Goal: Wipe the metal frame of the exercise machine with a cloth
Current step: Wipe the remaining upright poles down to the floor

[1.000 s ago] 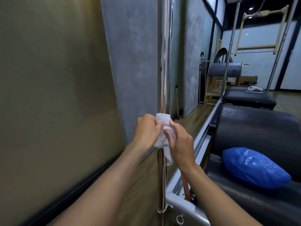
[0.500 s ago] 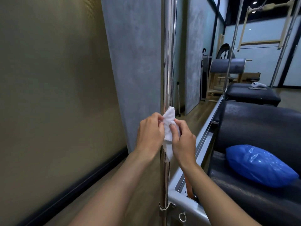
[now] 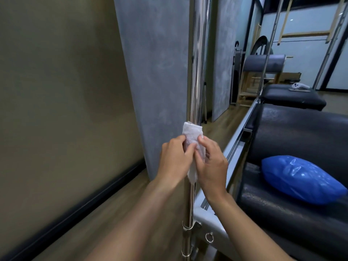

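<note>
Cloth, white and folded into a thick wad, sits wrapped against the upright chrome pole of the exercise machine. A loose tail of it hangs down between the two wrists. The left hand grips it from the left side, with its fingers curled over the fabric and pressing it to the metal. The right hand holds it from the right: thumb and forefinger are closed on the cloth, and the other fingers are bent beside it (whether they touch the pole itself cannot be told). Both bare forearms reach up from the lower edge of the view.

Below the hands the pole runs down to a shiny clamp at the corner of the pale grey frame, and a small metal ring hangs just beside the clamp. A long side rail leads away from that corner along the left edge of the black padded bed. A blue plastic bag lies on the bed, well apart from the hands. A grey panel stands behind the pole, with a beige wall to its left and wooden floor below.
</note>
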### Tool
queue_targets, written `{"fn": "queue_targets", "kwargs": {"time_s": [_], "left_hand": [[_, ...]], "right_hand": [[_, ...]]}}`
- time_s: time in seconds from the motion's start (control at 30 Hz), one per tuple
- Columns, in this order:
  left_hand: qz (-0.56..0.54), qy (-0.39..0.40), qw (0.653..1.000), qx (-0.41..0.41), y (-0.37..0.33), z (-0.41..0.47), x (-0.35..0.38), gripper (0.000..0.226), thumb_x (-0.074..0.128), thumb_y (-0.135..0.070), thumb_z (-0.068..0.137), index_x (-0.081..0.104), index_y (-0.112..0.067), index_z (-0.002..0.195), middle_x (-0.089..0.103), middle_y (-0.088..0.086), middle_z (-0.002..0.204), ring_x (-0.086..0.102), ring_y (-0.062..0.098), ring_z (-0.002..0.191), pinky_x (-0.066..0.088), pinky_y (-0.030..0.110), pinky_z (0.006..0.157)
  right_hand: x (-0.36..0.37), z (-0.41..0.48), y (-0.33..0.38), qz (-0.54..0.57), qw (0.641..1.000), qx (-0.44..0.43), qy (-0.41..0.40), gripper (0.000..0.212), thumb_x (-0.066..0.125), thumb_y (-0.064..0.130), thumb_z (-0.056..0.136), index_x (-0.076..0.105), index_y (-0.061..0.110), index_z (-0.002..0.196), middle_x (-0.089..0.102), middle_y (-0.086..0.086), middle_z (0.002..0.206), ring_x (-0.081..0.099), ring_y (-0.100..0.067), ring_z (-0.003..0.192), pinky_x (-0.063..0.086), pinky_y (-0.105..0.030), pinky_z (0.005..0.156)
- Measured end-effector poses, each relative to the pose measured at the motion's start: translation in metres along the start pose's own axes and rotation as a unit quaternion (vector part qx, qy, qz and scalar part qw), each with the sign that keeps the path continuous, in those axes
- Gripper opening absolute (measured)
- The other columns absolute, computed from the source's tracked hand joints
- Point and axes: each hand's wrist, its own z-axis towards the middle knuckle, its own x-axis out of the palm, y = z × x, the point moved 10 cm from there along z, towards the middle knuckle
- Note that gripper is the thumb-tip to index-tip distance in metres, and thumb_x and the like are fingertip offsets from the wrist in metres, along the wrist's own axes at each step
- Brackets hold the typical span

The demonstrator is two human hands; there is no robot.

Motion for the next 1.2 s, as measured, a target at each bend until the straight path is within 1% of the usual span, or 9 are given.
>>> {"fn": "queue_targets", "kwargs": {"time_s": [0.1, 0.2, 0.33, 0.43, 0.57, 0.73, 0.83, 1.03, 1.2], "left_hand": [[-0.02, -0.002, 1.0, -0.009, 0.009, -0.007, 0.005, 0.03, 0.058, -0.039, 0.09, 0.068, -0.012, 0.083, 0.074, 0.002, 0.082, 0.07, 0.024, 0.087, 0.055, 0.042, 0.078], [-0.037, -0.036, 0.999, 0.002, 0.005, -0.004, -0.001, 0.034, 0.055, -0.044, 0.089, 0.07, -0.013, 0.086, 0.075, 0.0, 0.081, 0.071, 0.022, 0.085, 0.055, 0.041, 0.076], [-0.04, -0.058, 0.998, 0.003, 0.01, 0.001, -0.001, 0.027, 0.055, -0.031, 0.099, 0.071, -0.012, 0.087, 0.074, 0.0, 0.081, 0.07, 0.02, 0.08, 0.052, 0.037, 0.072], [-0.015, -0.021, 1.0, -0.014, 0.027, -0.002, 0.014, 0.026, 0.052, -0.025, 0.1, 0.069, -0.009, 0.087, 0.072, 0.005, 0.08, 0.067, 0.025, 0.079, 0.048, 0.038, 0.072], [-0.018, 0.027, 0.999, -0.02, 0.043, -0.009, 0.026, 0.025, 0.057, -0.021, 0.099, 0.068, -0.009, 0.08, 0.068, -0.002, 0.069, 0.065, 0.017, 0.07, 0.046, 0.034, 0.065], [-0.064, -0.117, 0.991, 0.032, 0.025, -0.015, 0.005, 0.013, 0.067, -0.02, 0.093, 0.075, -0.01, 0.087, 0.073, -0.002, 0.075, 0.069, 0.016, 0.069, 0.054, 0.039, 0.068], [-0.078, -0.124, 0.989, 0.009, 0.034, -0.021, 0.01, 0.01, 0.071, -0.023, 0.09, 0.076, -0.014, 0.089, 0.074, -0.006, 0.075, 0.068, 0.008, 0.069, 0.055, 0.036, 0.068], [-0.047, -0.029, 0.998, -0.043, 0.084, -0.047, 0.05, 0.015, 0.074, -0.03, 0.088, 0.076, -0.015, 0.087, 0.074, -0.008, 0.074, 0.067, 0.001, 0.069, 0.053, 0.028, 0.068], [-0.087, -0.076, 0.993, -0.019, 0.087, -0.056, 0.048, 0.008, 0.07, -0.025, 0.091, 0.075, -0.019, 0.092, 0.074, -0.007, 0.078, 0.068, 0.003, 0.072, 0.054, 0.033, 0.071]], "right_hand": [[0.004, -0.011, -0.007, -0.014, 1.0, 0.012, 0.018, 0.031, 0.067, 0.013, 0.091, 0.066, 0.012, 0.122, 0.065, -0.001, 0.125, 0.06, -0.009, 0.115, 0.035, -0.003, 0.098], [0.001, 0.001, 0.008, -0.027, 0.999, -0.023, -0.004, 0.031, 0.068, 0.004, 0.088, 0.068, 0.009, 0.118, 0.063, -0.009, 0.125, 0.059, -0.013, 0.114, 0.035, -0.004, 0.1], [0.01, 0.001, 0.018, -0.067, 0.993, -0.098, -0.008, 0.033, 0.068, 0.008, 0.091, 0.068, 0.01, 0.123, 0.055, -0.014, 0.131, 0.061, -0.028, 0.111, 0.052, -0.033, 0.094], [0.015, -0.021, 0.004, -0.072, 0.987, -0.143, 0.014, 0.034, 0.063, 0.017, 0.095, 0.064, 0.012, 0.128, 0.05, -0.012, 0.133, 0.06, -0.03, 0.111, 0.053, -0.035, 0.093], [0.015, -0.036, -0.018, -0.034, 0.994, -0.095, 0.033, 0.038, 0.074, 0.009, 0.085, 0.068, 0.013, 0.123, 0.054, -0.011, 0.13, 0.061, -0.021, 0.111, 0.053, -0.031, 0.095], [0.004, -0.011, -0.004, -0.002, 0.999, -0.048, 0.0, 0.033, 0.072, 0.002, 0.084, 0.071, 0.012, 0.115, 0.06, -0.009, 0.121, 0.061, -0.016, 0.111, 0.043, -0.014, 0.098], [0.006, -0.017, -0.013, 0.016, 0.999, -0.043, 0.016, 0.035, 0.072, 0.002, 0.084, 0.069, 0.012, 0.118, 0.062, -0.006, 0.121, 0.059, -0.013, 0.117, 0.045, -0.02, 0.101], [0.019, -0.08, -0.063, 0.037, 0.999, 0.011, 0.031, 0.034, 0.073, -0.002, 0.083, 0.069, 0.01, 0.115, 0.064, -0.005, 0.118, 0.058, -0.008, 0.118, 0.055, -0.039, 0.09], [0.02, -0.076, -0.058, 0.041, 0.999, 0.026, 0.004, 0.028, 0.072, 0.001, 0.083, 0.068, 0.008, 0.11, 0.061, -0.008, 0.114, 0.059, -0.015, 0.112, 0.052, -0.041, 0.09]]}}
